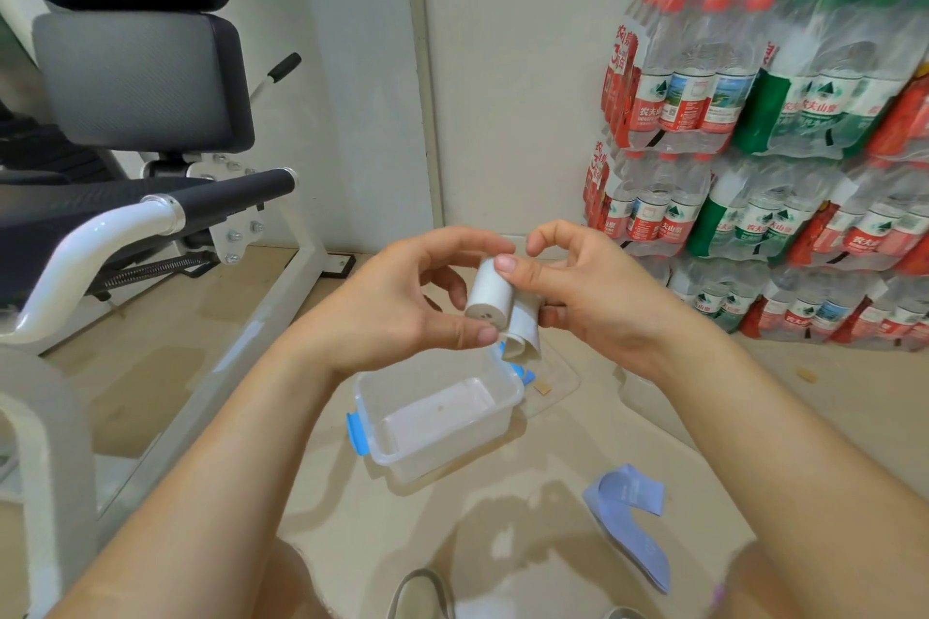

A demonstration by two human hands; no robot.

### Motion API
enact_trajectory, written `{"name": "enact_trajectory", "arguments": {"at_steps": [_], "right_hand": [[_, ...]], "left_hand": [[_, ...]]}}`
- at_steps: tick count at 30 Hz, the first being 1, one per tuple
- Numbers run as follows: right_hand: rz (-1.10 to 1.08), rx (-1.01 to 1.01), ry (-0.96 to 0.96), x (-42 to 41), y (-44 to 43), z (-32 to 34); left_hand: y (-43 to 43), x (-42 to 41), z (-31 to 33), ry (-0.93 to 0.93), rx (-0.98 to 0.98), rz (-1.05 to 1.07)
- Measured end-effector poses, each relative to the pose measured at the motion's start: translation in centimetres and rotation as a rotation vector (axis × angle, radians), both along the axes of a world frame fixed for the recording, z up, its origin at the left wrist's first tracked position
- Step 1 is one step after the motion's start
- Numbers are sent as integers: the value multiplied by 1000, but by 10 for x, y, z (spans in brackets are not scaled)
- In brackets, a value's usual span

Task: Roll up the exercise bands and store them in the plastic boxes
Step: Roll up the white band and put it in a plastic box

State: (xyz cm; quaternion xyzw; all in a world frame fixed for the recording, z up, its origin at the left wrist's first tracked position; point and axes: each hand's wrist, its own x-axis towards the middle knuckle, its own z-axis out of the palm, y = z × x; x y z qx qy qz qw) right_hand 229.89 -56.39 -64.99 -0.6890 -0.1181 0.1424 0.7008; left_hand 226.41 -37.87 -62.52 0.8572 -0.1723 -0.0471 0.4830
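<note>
Both hands hold a white exercise band at mid-frame, above the floor. Most of it is a tight roll; a short loose tail hangs below on the right. My left hand pinches the roll between thumb and fingers. My right hand grips the roll and its tail from the other side, thumb on top. Directly below stands an open clear plastic box with blue clips, nothing inside it. Its clear lid lies on the floor just behind. A purple band lies unrolled on the floor at the lower right.
A white and black exercise machine fills the left side. Stacked packs of water bottles stand against the wall at the right. A grey shoe shows at the bottom edge. Beige floor surrounds the box.
</note>
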Motion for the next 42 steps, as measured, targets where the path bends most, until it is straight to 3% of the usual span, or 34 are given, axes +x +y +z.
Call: {"name": "enact_trajectory", "arguments": {"at_steps": [5,13,17,20,26,28,33,38,42], "right_hand": [[120,191,137,-2,1,1],[145,-107,-40,-11,8,5],[83,-150,-73,-13,13,4],[69,-118,-34,-13,11,6],[148,261,172,-7,-6,12],[157,294,183,-7,-8,11],[79,45,-55,-12,-4,15],[204,-230,-179,-19,-4,24],[102,-523,-391,-19,-3,28]], "left_hand": [[-3,-2,4,-1,-132,-29],[-10,-8,8,-192,425,37],[-12,-9,10,-228,512,22],[-13,-8,7,-241,449,21],[-5,0,3,-94,32,44],[-4,0,4,-79,-6,59],[-1,3,3,-76,44,125],[1,2,2,-95,86,147],[0,4,-2,-113,156,148]]}}
